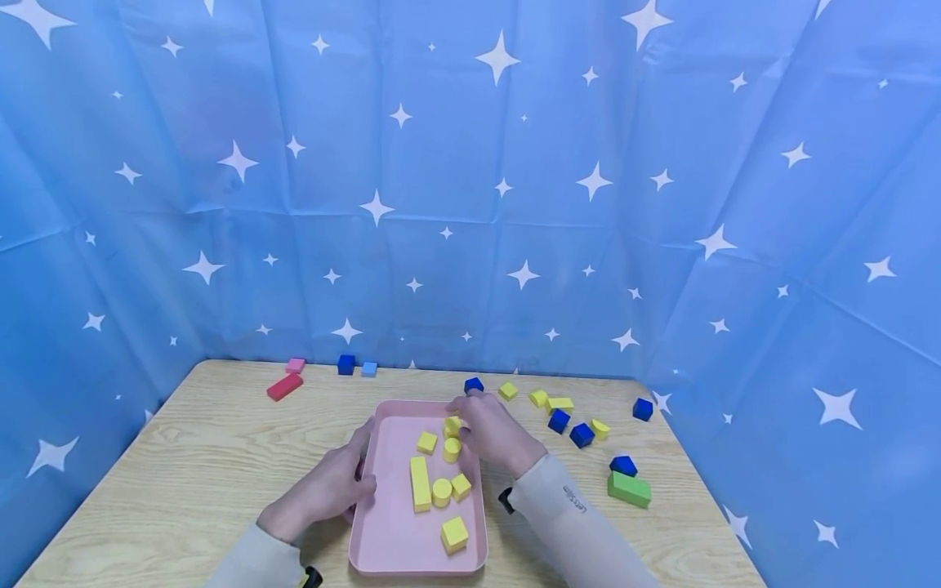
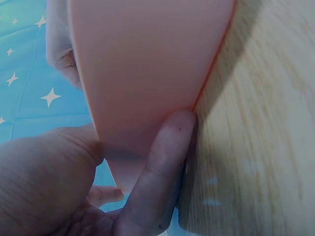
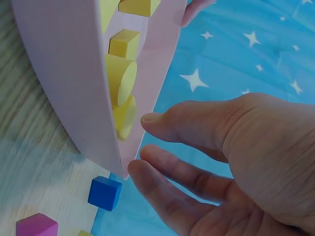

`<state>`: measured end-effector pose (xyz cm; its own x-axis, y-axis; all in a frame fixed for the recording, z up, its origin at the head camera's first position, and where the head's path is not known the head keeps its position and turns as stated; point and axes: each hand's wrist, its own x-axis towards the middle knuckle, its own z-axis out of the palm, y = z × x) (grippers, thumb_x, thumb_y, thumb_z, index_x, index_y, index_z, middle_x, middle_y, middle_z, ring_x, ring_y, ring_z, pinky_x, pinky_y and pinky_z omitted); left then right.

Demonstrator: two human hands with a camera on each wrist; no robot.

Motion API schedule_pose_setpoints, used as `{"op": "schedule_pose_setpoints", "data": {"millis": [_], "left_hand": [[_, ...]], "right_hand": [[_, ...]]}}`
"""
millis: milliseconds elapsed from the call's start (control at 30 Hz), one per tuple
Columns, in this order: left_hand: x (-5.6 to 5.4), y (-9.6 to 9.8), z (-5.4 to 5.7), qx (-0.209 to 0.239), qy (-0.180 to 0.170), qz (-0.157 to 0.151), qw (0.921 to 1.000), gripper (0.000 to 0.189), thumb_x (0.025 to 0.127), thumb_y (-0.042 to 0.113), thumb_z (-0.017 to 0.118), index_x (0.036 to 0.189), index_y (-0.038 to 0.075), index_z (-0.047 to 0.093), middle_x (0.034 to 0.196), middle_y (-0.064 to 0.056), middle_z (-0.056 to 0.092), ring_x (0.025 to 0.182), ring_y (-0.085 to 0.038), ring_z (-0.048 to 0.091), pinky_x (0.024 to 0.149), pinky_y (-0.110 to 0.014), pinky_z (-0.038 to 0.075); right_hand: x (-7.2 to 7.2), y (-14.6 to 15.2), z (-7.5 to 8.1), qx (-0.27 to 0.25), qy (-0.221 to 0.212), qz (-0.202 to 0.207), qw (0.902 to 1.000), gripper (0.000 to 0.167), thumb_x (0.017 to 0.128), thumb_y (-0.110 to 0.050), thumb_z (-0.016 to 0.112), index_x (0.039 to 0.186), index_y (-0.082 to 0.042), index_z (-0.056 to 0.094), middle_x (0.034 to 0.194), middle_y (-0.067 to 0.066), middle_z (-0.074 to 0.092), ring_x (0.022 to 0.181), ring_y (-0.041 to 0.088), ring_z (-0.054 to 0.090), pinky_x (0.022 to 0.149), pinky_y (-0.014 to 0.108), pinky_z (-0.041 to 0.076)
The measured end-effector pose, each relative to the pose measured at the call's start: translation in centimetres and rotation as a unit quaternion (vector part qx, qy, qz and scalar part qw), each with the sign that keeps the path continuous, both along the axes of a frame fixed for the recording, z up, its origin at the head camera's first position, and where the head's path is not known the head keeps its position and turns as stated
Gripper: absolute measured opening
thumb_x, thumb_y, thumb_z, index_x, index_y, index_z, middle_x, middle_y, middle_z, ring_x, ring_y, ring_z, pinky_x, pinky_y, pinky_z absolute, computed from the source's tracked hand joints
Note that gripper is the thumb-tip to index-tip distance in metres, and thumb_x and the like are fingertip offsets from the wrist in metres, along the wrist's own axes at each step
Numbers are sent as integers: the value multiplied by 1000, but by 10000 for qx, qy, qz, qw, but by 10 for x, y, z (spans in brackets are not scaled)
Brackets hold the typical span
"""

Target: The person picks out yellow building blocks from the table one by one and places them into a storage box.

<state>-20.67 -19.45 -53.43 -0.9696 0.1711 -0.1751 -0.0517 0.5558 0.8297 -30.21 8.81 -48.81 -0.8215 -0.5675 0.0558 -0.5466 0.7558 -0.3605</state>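
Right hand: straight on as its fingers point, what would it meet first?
Probably the pink tray: in the right wrist view its rim lies ahead of the right hand, though depth is unclear.

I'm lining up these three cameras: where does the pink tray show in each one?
Head: the pink tray is at lower centre.
Left wrist: the tray's outer wall fills the upper middle.
Right wrist: the tray is at upper left.
Shared landmark: the star-printed blue curtain, left in left wrist, right in right wrist.
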Motion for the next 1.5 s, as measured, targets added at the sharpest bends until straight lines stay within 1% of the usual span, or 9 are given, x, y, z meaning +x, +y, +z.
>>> {"op": "schedule_pose_setpoints", "data": {"millis": [167,400,533,633,833,967,1167,1333,1500], "left_hand": [[0,0,1,31,15,-20,10000,101,103,0,73,187,6,18,108,-13,72,75,-21,77,52,-40,68],[0,1,0,39,11,5,10000,102,102,0,73,187,6,18,105,-12,71,73,-21,76,51,-40,68],[1,1,0,9,-15,44,10000,103,102,1,75,187,6,17,107,-11,72,71,-21,76,51,-40,68],[1,1,0,9,-20,42,10000,104,102,1,75,187,6,16,106,-12,72,70,-21,76,51,-40,68],[1,1,0,-44,-5,24,10000,103,102,1,74,187,5,16,107,-12,72,70,-21,76,52,-40,68],[2,1,0,-65,19,44,10000,103,102,1,74,187,5,16,109,-12,73,69,-21,75,51,-40,67],[1,1,-1,-44,-23,53,10000,103,102,1,74,187,7,16,108,-11,72,72,-21,76,52,-40,68],[1,0,-2,-14,-31,25,10000,103,102,1,73,187,8,16,110,-12,72,73,-21,76,52,-41,68],[0,2,-1,-149,-57,141,9998,103,102,2,75,188,9,17,115,-13,74,69,-20,75,51,-40,67]], "right_hand": [[2,4,1,-106,-3,-16,9999,39,106,0,81,145,-6,80,135,15,80,118,27,76,99,41,74],[8,13,1,-380,-265,-316,9984,38,108,-5,80,146,-9,80,143,18,78,126,31,75,107,51,73],[10,22,-3,-566,-101,-370,9977,33,110,-9,79,142,-7,82,141,18,79,129,35,75,109,55,72],[12,30,-6,-666,-17,-492,9966,31,111,-12,78,142,-7,82,140,17,80,130,38,76,108,56,72],[15,47,-7,-732,101,-962,9926,33,110,-10,80,143,-10,82,145,14,79,136,38,75,109,57,71],[16,57,-7,-786,144,-1160,9900,33,108,-8,80,141,-10,83,145,15,78,129,37,77,101,53,74],[14,74,-9,-738,18,-1521,9856,33,107,-8,83,140,-12,84,140,15,78,117,34,78,100,52,74],[12,92,-9,-703,89,-1653,9837,32,107,-8,82,139,-11,83,136,18,78,115,34,77,99,53,73],[9,114,-8,-756,279,-1629,9833,34,108,-7,80,141,-9,82,135,20,78,119,37,77,97,54,73]]}}
